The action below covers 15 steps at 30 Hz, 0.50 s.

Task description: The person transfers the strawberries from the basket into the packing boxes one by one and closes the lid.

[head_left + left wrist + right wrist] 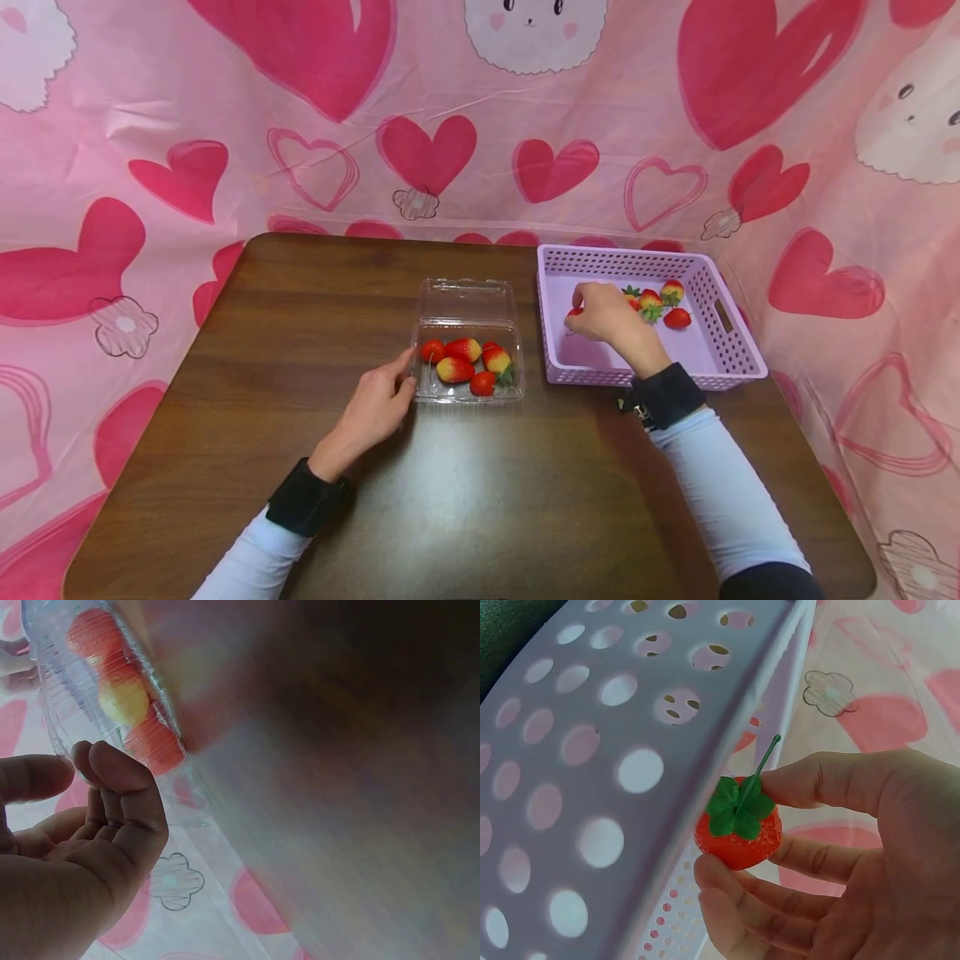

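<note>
Pinching stemmed strawberry (739, 846) with right hand (609, 317) over lilac basket (611, 265)'s left part; right of, farther than, clear-plastic clamshell (465, 303) (touching left side with left hand (377, 405); cannot tell grip).

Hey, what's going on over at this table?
A person's right hand pinches a red strawberry with green leaves at the lilac perforated plastic basket, where more red or red-and-yellow strawberries lie. The left hand holds the left edge of the open, clear plastic box containing five more.

dark wood-grain table (450, 492) | clear plastic box (459, 393), lid up | lilac basket (697, 354) to its right
</note>
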Available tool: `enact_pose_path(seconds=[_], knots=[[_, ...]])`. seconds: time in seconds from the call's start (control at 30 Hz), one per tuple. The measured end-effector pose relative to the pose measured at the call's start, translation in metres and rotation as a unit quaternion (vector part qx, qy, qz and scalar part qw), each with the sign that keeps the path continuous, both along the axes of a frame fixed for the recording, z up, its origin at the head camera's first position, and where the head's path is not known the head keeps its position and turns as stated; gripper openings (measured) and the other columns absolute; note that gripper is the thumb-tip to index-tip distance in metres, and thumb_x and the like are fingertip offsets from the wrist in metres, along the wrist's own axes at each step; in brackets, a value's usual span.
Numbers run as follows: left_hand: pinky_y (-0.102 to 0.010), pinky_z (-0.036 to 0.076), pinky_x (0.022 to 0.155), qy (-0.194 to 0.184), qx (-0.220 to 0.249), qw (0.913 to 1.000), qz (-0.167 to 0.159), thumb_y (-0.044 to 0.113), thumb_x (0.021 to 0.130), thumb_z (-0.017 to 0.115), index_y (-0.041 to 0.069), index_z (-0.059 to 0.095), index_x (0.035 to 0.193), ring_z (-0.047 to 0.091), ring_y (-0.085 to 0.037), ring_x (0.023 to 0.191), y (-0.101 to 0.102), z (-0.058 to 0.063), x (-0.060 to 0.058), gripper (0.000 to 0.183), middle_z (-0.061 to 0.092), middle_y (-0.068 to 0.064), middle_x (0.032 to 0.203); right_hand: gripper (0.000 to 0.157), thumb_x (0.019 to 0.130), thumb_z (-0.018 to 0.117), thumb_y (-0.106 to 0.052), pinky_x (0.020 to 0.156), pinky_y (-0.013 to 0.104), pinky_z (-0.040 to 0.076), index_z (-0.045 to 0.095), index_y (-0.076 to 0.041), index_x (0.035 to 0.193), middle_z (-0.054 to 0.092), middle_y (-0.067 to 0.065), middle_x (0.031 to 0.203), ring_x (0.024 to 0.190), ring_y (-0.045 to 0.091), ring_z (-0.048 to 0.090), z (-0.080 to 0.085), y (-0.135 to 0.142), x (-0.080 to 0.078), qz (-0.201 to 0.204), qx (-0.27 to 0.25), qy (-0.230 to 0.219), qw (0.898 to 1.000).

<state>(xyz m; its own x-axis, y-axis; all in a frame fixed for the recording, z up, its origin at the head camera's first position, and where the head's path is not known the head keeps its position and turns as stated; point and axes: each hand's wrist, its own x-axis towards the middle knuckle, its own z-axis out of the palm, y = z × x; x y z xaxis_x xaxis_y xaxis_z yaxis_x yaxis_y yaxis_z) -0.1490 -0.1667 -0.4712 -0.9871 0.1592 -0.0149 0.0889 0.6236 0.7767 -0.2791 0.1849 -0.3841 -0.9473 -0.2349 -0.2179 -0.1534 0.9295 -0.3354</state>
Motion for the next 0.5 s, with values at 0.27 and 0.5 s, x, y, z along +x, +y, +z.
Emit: enact_pose_path(seconds=[0.27, 0.5], knots=[[-0.03, 0.044, 0.05, -0.001, 0.003, 1.0, 0.0, 0.009, 0.105, 0.058, -0.003, 0.044, 0.157, 0.051, -0.019, 0.053, -0.0006, -0.0004, 0.0011, 0.056, 0.053, -0.006, 0.074, 0.028, 0.091, 0.072, -0.018, 0.079, 0.046, 0.051, 0.065, 0.002, 0.109, 0.067, 0.017, 0.095, 0.088, 0.035, 0.059, 0.0, -0.0038, 0.0045, 0.003, -0.008, 0.019, 1.0], [-0.03, 0.045, 0.05, -0.004, 0.01, 0.9999, 0.0, 0.009, 0.105, 0.058, -0.003, 0.044, 0.157, 0.052, -0.02, 0.052, -0.0009, -0.0008, 0.0014, 0.056, 0.054, -0.006, 0.074, 0.029, 0.091, 0.073, -0.017, 0.077, 0.047, 0.052, 0.064, 0.004, 0.109, 0.066, 0.017, 0.092, 0.084, 0.034, 0.059, 0.003, -0.0094, 0.0091, 0.012, -0.019, 0.033, 0.999]])
